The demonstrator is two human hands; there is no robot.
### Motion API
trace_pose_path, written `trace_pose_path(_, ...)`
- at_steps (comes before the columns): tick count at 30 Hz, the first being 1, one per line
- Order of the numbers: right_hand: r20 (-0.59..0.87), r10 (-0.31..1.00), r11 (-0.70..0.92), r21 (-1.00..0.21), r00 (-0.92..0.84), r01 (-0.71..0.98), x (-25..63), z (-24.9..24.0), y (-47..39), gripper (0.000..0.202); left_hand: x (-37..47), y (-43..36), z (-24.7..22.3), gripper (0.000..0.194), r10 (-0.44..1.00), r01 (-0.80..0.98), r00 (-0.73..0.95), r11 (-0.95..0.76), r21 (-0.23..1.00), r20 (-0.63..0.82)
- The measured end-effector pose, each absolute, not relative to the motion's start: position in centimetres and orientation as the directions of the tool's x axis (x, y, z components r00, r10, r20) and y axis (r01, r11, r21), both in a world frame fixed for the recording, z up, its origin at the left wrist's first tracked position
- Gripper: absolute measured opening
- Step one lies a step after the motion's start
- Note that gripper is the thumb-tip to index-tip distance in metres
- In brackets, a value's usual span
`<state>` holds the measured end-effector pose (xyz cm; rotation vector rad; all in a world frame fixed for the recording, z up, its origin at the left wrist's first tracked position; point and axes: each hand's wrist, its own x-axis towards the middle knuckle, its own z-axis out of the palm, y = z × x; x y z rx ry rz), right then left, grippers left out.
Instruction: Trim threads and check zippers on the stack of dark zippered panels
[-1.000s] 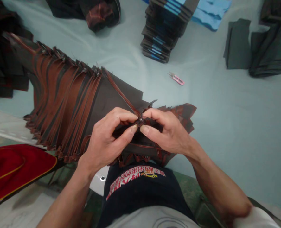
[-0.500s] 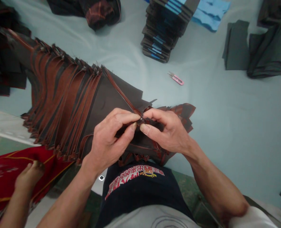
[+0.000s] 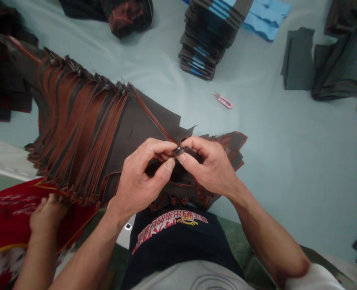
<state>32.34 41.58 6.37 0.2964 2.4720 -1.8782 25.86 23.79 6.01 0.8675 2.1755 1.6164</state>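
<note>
A long overlapping row of dark fabric pieces with brown trim (image 3: 78, 125) stretches from the left to beneath my hands. My left hand (image 3: 145, 173) is closed, pinching the small bunched corner of one dark fabric piece (image 3: 154, 106) between thumb and forefinger. On the other side of that corner, my right hand (image 3: 210, 163) pinches it the same way, the fingertips of both hands nearly touching. A brown strip runs along the piece's edge into the pinch. The exact fold between the fingers is partly hidden.
Pink thread snips (image 3: 222, 100) lie beyond my right hand. A stack of dark pieces with blue marks (image 3: 201, 52) stands at the back, beside light-blue pieces (image 3: 265, 20). Dark folded fabric (image 3: 299, 58) sits at the right. Another person's hand (image 3: 49, 213) rests over red cloth (image 3: 6, 213).
My fingers have shifted slightly at the pinched corner, and more of its dark fold shows. The other person's hand has moved up and to the right, towards the row.
</note>
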Motion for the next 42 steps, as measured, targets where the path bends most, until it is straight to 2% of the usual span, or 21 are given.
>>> trace_pose_path(5,-0.056,0.046,0.296,-0.953,-0.997,0.067,32.3,5.7,41.7,0.012,25.7,23.8,5.1,0.016,0.588,0.133,-0.808,0.153,0.979,0.018)
trace_pose_path(12,0.038,0.067,0.356,-0.934,-0.997,-0.011,32.6,5.2,40.8,0.01,26.4,24.3,4.6,0.009,0.508,0.239,-0.853,0.18,0.954,0.118)
trace_pose_path(15,0.071,0.095,0.393,-0.919,-0.993,-0.028,32.8,4.8,40.3,0.01,27.1,24.8,4.6,0.014,0.45,0.202,-0.889,0.208,0.957,0.09)
trace_pose_path(19,0.116,0.109,0.405,-0.912,-0.987,-0.062,32.8,4.4,40.3,0.013,27.2,25.5,4.7,0.023,0.396,0.044,-0.917,0.21,0.977,-0.044)
trace_pose_path(26,0.095,0.071,0.366,-0.928,-0.993,-0.062,32.9,3.5,41.4,0.02,25.5,25.6,3.5,0.034,0.563,-0.307,-0.769,0.093,0.947,-0.304)
trace_pose_path(33,0.143,0.151,0.442,-0.895,-0.978,-0.063,33.0,1.3,41.3,0.021,25.5,26.8,2.4,0.04,0.569,-0.513,-0.709,-0.009,0.858,-0.417)
trace_pose_path(36,0.115,0.155,0.405,-0.913,-0.981,-0.043,32.9,1.2,41.2,0.022,25.2,26.8,2.2,0.038,0.549,-0.477,-0.726,0.032,0.878,-0.414)
trace_pose_path(39,0.055,0.126,0.354,-0.935,-0.99,-0.007,32.5,1.9,41.2,0.024,24.7,26.7,2.3,0.034,0.508,-0.315,-0.8,0.097,0.944,-0.32)
trace_pose_path(42,-0.006,0.215,0.312,-0.947,-0.977,0.075,31.8,2.6,41.0,0.026,24.9,26.8,2.8,0.028,0.476,-0.156,-0.851,0.174,0.972,-0.222)
